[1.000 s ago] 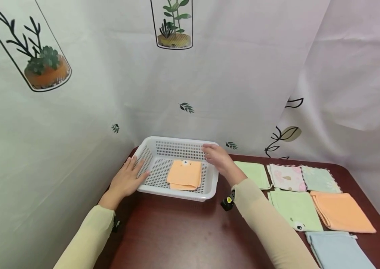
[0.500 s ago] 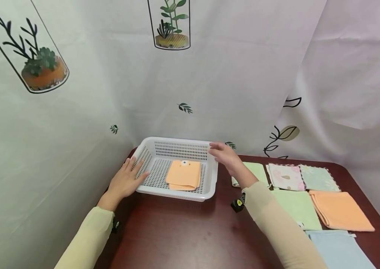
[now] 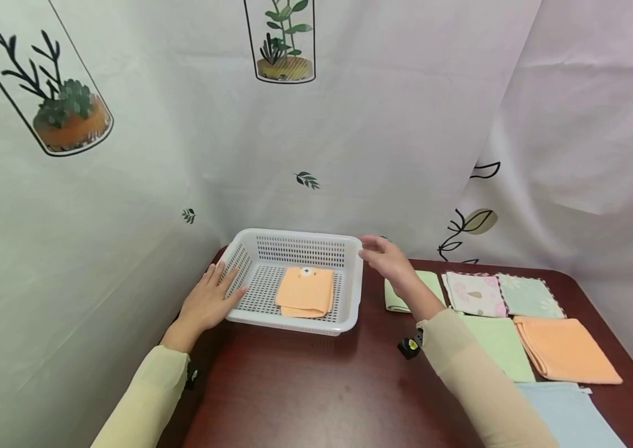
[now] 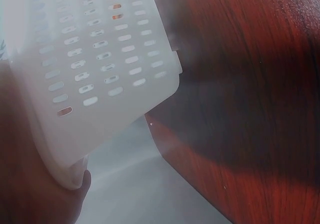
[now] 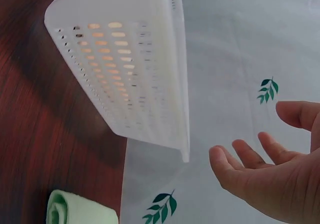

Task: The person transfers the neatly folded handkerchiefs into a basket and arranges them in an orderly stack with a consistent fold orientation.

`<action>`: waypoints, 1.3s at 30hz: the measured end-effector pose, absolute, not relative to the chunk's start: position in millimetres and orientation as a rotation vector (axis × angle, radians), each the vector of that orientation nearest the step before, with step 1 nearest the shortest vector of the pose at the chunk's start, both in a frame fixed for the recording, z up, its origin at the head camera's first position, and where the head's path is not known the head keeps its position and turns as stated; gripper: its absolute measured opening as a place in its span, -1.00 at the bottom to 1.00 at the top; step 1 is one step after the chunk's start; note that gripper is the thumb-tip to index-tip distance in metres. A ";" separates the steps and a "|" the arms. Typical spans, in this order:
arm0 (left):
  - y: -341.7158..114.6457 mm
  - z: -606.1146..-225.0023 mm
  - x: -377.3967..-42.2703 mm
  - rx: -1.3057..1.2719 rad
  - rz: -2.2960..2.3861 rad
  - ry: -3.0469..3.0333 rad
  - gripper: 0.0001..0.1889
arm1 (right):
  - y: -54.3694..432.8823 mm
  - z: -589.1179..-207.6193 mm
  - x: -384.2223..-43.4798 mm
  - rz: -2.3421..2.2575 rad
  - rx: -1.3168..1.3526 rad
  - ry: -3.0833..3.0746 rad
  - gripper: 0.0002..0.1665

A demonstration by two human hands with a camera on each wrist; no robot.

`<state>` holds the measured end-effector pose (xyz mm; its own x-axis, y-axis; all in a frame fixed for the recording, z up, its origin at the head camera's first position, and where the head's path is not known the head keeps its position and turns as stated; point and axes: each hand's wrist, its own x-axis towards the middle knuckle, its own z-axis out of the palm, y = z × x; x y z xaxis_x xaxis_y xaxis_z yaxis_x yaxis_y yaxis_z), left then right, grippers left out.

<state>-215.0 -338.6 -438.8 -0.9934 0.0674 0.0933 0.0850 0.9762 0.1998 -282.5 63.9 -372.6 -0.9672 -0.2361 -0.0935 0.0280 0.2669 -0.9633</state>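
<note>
A white perforated plastic basket (image 3: pixel 285 322) stands at the back left of the table, and a folded orange cloth (image 3: pixel 306 292) with a small face motif lies inside. My left hand (image 3: pixel 205 302) rests on its left rim with fingers spread. In the left wrist view, that hand (image 4: pixel 20 169) is dark and partly cut off beside the basket (image 4: pixel 100 129). Just past the basket's right rim hovers my right hand (image 3: pixel 391 260), fingers loosely bent. The right wrist view shows this hand (image 5: pixel 270 174) apart from the basket (image 5: pixel 107 3), holding nothing.
Folded cloths lie on the right of the dark red table (image 3: pixel 294 386): green (image 3: pixel 417 289), pink-patterned (image 3: pixel 475 295), pale floral (image 3: pixel 530 297), another green (image 3: pixel 498 348), orange (image 3: pixel 568 350) and blue (image 3: pixel 565 414). A printed curtain (image 3: pixel 394 124) hangs behind and at the left.
My right hand has moved right, from over the basket's right end to just outside its rim. The left hand, the basket and the orange cloth inside hold their places.
</note>
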 end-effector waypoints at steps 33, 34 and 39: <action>-338.1 -438.7 -214.7 -0.084 -0.343 -3.038 -0.16 | 121.3 -396.1 -272.4 -1.554 -0.260 2.544 -0.24; -338.1 -438.9 -214.8 -0.084 -0.346 -3.038 -0.16 | 122.7 -397.0 -272.3 -1.552 -0.264 2.547 -0.24; -338.1 -441.0 -215.5 -0.078 -0.351 -3.033 -0.16 | 128.6 -402.2 -272.4 -1.544 -0.267 2.562 -0.23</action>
